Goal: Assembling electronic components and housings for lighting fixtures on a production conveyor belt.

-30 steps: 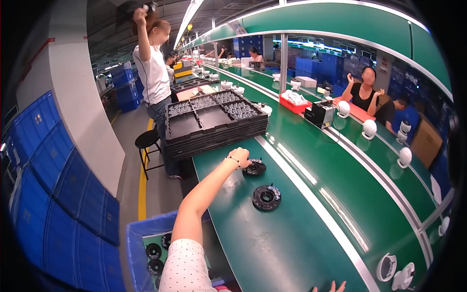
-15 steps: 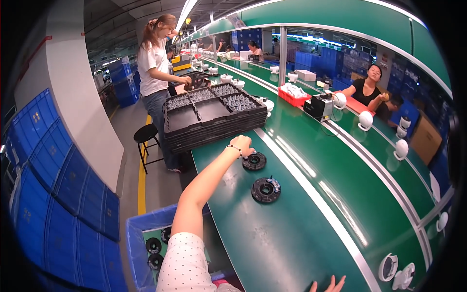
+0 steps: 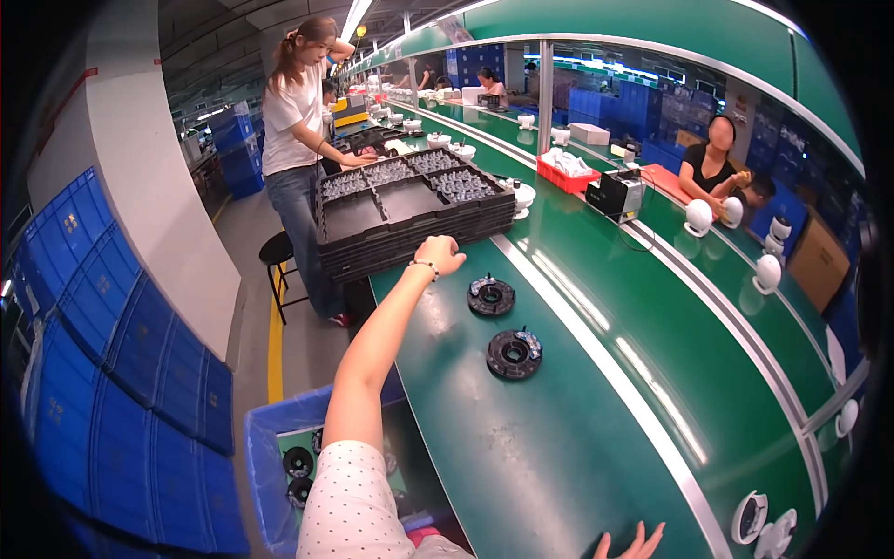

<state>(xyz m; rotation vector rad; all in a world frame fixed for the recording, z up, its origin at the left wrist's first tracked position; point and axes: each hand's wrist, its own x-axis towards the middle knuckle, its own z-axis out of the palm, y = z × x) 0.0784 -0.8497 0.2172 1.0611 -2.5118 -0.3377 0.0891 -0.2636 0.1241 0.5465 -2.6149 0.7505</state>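
Note:
My left hand [image 3: 440,254] hovers beside the front edge of a stack of black trays [image 3: 410,238]. Its fingers are curled in, with nothing visible in them. Just right of and nearer than it, a black ring-shaped part [image 3: 504,300] lies on the green bench [image 3: 503,447]. A second black ring-shaped part [image 3: 503,361] lies closer to me; both carry a small blue-grey piece on the rim. At the lower edge my right hand [image 3: 635,542] rests on or just above the bench, fingers spread and holding nothing; its palm is cut off.
Small grey parts fill several compartments of the top tray. A blue bin [image 3: 265,466] with black rings stands below the bench at left. White devices and a red basket [image 3: 566,179] sit along the green line. One co-worker [image 3: 296,121] stands beyond the trays; another [image 3: 708,168] sits at right.
My left hand has let go of the far black ring and moved up and left toward the trays. The seated co-worker has drawn an arm back. My right hand has barely moved.

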